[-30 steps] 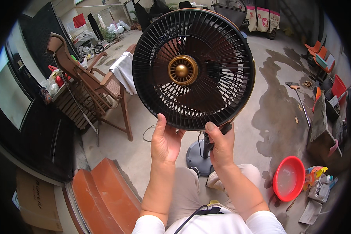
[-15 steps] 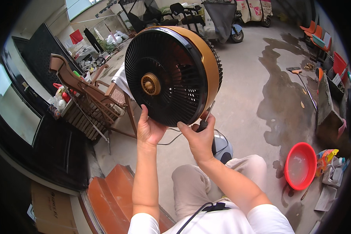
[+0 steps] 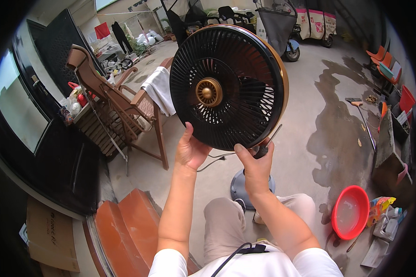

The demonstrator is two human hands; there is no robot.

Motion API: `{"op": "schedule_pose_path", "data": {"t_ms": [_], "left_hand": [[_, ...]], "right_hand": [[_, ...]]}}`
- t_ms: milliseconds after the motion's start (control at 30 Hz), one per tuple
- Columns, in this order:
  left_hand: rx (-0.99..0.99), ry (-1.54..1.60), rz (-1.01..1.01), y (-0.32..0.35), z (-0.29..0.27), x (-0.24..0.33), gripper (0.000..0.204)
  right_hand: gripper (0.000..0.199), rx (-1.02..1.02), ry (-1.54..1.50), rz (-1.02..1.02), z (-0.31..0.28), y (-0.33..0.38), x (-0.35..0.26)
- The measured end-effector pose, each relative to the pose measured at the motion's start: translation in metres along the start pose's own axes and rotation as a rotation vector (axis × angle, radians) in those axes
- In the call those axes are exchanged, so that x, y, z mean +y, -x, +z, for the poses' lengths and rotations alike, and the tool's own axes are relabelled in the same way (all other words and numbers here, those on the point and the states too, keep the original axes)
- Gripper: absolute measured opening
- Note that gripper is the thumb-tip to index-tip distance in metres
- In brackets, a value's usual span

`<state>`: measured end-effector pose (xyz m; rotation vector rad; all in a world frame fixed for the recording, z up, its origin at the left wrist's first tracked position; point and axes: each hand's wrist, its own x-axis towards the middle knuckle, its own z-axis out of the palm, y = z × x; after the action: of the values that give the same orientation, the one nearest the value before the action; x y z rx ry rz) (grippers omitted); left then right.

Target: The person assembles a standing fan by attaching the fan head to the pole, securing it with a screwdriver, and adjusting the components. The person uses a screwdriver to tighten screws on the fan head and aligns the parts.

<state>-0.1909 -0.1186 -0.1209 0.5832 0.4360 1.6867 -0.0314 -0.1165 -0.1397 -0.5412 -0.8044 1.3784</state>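
Raised in front of me is a round fan head [image 3: 233, 99] with a black slatted grille, a gold centre cap and a gold outer band. My left hand [image 3: 192, 151] grips its lower left edge, thumb on the grille side. At the lower right edge my right hand [image 3: 256, 168] props the fan with its thumb and also clasps a screwdriver [image 3: 262, 151], whose dark handle is in the fingers and whose thin metal shaft points up and right. The fingers behind the fan are hidden. Below stands a grey rounded base [image 3: 239, 187] on the ground, with a dark cord [image 3: 210, 162] nearby.
On the left are brown steps [image 3: 125, 231], a folding chair [image 3: 118, 99] with a white towel [image 3: 159, 90], and a dark door. A red basin [image 3: 351, 212] sits at right, near bottles and a concrete trough [image 3: 387, 152]. Parked vehicles [image 3: 286, 32] stand behind.
The fan head has shifted right in view and turned so its grille faces me more squarely. Both hands keep their hold, and the screwdriver stays in my right hand.
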Motion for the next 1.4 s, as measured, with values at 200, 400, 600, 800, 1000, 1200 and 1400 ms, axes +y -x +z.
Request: {"op": "schedule_pose_path", "data": {"t_ms": [200, 400, 600, 800, 1000, 1200, 1400], "left_hand": [[0.014, -0.014, 0.071, -0.001, 0.001, -0.007, 0.054], [0.072, -0.044, 0.123, 0.005, 0.014, -0.011, 0.049], [0.141, -0.215, 0.182, 0.008, 0.032, -0.026, 0.042], [0.271, -0.188, 0.254, 0.009, 0.058, -0.042, 0.056], [0.225, -0.127, 0.258, 0.010, 0.081, -0.057, 0.075], [0.175, -0.073, 0.336, 0.004, 0.107, -0.105, 0.074], [0.188, -0.148, 0.378, 0.004, 0.137, -0.149, 0.067]], "right_hand": [[0.059, -0.014, 0.008, 0.061, 0.001, -0.001, -0.022], [0.037, -0.057, 0.020, -0.004, -0.008, -0.014, -0.018], [0.023, -0.171, -0.061, 0.063, -0.026, -0.029, -0.031], [0.026, -0.127, -0.039, 0.095, -0.031, -0.031, -0.041], [0.036, -0.063, 0.022, 0.101, -0.042, -0.057, -0.059], [0.044, -0.089, 0.015, 0.146, -0.068, -0.087, -0.090], [0.041, -0.165, -0.094, 0.165, -0.084, -0.110, -0.118]]}}
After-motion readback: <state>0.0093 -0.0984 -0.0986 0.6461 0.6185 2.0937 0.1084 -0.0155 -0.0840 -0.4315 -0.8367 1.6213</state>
